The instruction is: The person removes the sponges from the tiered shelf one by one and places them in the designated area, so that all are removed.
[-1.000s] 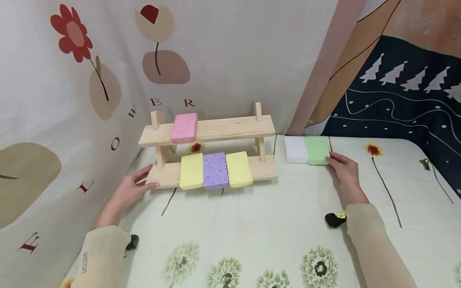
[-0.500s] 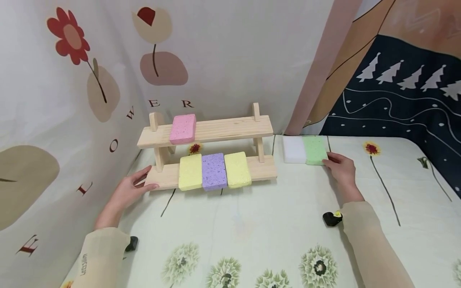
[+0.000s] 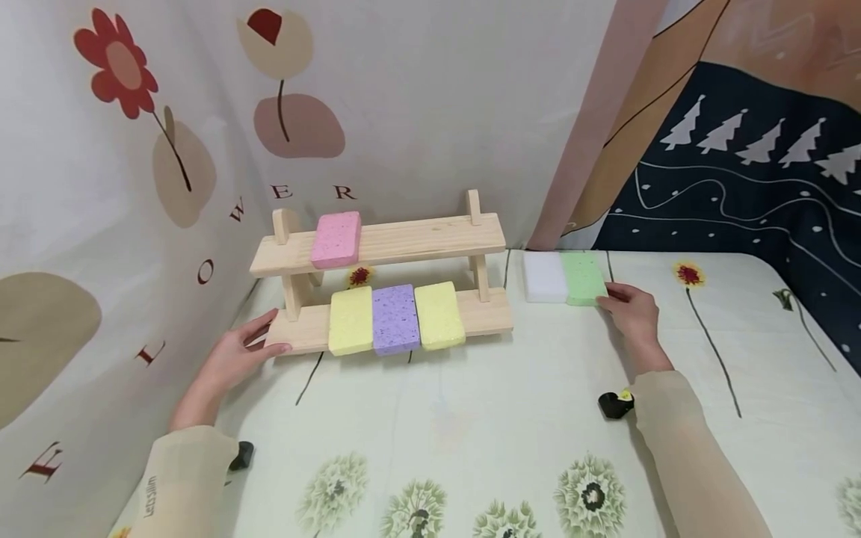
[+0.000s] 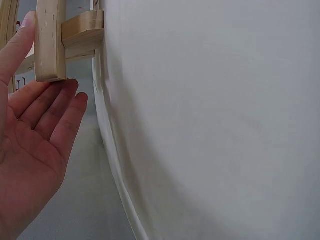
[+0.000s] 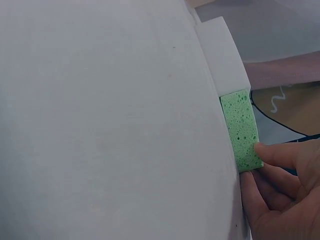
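Left of the right hand [image 3: 634,314] pinching it lies a green sponge [image 3: 583,278]; the left hand [image 3: 233,359] grips a shelf [image 3: 420,237].

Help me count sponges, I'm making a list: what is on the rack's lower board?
From left to right, the lower board bears a yellow sponge, a purple sponge and another yellow sponge. The patches of board directly beneath them are covered and cannot be seen.

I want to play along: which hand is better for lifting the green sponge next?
Probably the right hand: it pinches the green sponge, while the left hand is over at the wooden rack.
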{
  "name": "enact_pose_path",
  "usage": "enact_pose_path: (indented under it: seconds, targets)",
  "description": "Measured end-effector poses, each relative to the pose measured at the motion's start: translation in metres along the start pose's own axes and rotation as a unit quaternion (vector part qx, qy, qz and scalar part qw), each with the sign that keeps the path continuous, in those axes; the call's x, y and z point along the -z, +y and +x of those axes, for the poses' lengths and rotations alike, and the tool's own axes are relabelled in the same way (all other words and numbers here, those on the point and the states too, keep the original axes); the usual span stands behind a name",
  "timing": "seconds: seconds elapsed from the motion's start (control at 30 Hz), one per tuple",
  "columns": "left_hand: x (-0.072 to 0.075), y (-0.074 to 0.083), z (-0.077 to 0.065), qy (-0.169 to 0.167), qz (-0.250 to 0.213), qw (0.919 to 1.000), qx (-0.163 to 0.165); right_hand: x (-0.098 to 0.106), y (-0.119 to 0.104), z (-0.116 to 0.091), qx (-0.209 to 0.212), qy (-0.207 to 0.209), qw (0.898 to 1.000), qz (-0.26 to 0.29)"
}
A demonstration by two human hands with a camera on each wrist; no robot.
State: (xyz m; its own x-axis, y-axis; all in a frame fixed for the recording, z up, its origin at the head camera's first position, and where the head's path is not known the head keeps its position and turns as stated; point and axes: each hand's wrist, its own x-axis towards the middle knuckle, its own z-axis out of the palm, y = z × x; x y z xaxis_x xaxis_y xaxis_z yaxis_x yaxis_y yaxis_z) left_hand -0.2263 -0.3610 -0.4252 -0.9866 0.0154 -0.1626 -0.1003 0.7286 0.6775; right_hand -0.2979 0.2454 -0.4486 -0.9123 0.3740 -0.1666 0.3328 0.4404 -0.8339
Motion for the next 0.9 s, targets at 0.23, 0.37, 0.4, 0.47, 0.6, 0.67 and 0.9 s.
enact_pose_path:
  seconds: [0.23, 0.37, 0.4, 0.47, 0.6, 0.67, 0.9]
  targets:
    - [0.002, 0.002, -0.001, 0.003, 0.006, 1.0000, 0.000, 0.000, 0.001, 0.001, -0.006, -0.004, 1.000, -0.001]
    - [0.001, 0.003, -0.001, 0.005, 0.011, 0.9999, -0.009, 0.003, 0.002, 0.000, -0.003, -0.019, 1.000, -0.005]
    - [0.000, 0.003, -0.001, 0.006, 0.012, 0.9998, -0.012, 0.004, 0.002, 0.000, -0.002, -0.025, 1.000, -0.006]
    - [-0.001, 0.004, -0.001, 0.007, 0.012, 0.9997, -0.020, 0.006, 0.003, 0.000, -0.002, -0.035, 0.999, 0.001]
    - [-0.002, 0.004, -0.001, 0.007, 0.013, 0.9996, -0.024, 0.013, 0.004, -0.005, -0.016, -0.043, 0.998, 0.045]
    - [-0.002, 0.004, -0.001, 0.008, 0.011, 0.9996, -0.023, 0.017, 0.004, -0.008, -0.023, -0.041, 0.996, 0.077]
    - [0.000, 0.003, -0.003, 0.011, 0.011, 0.9997, -0.021, 0.027, -0.010, -0.018, -0.008, -0.021, 0.988, 0.152]
